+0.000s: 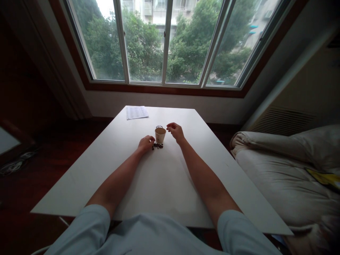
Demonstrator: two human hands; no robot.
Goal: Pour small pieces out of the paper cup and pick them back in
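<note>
A paper cup stands upright on the white table, its open top towards me. Small dark pieces like beans lie loose at its near side. My left hand rests left of the cup, curled with thumb and finger together beside the dark pieces. Raised at the right of the cup's rim, my right hand has its fingertips pinched. Whether either pinch holds a piece is too small to make out. Behind the cup shows the rim of another object, mostly hidden.
Printed papers lie at the table's far left corner. A wide window rises beyond the table. To the right is a padded seat with a light cover. Cables lie on the dark floor at left.
</note>
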